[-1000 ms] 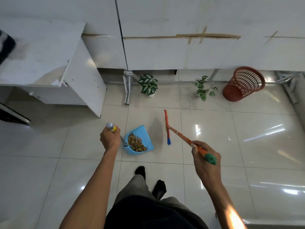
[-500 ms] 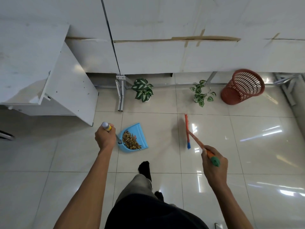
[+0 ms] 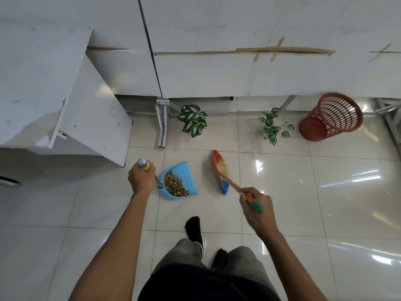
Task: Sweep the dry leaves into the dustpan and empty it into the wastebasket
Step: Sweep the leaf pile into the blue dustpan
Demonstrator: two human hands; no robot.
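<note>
Wastebasket (image 3: 331,117): red mesh, open mouth tipped toward the camera, on the floor by the wall. Landmark for all below. Looks light and easy to knock, so tip gently above the rim.
Broom (image 3: 221,170): well left of the wastebasket, nearer the person. Head on or just off the tile; cannot tell which. Thin stiff handle, soft bristles, light by the look.
Dustpan (image 3: 181,181): blue, farther left of the wastebasket than the broom, apart from it. Rigid plastic on a long handle. Best carried by that handle, kept level.
Left hand (image 3: 141,179): fingers wrapped fully round the dustpan handle near its top, farthest left of the wastebasket.
Right hand (image 3: 257,210): fingers closed round the broom handle just below its green cap.
Dry leaves (image 3: 174,185): 1 pile inside the dustpan, toward its back wall. Brittle, near weightless; a tilt or quick swing would likely spill them.
</note>
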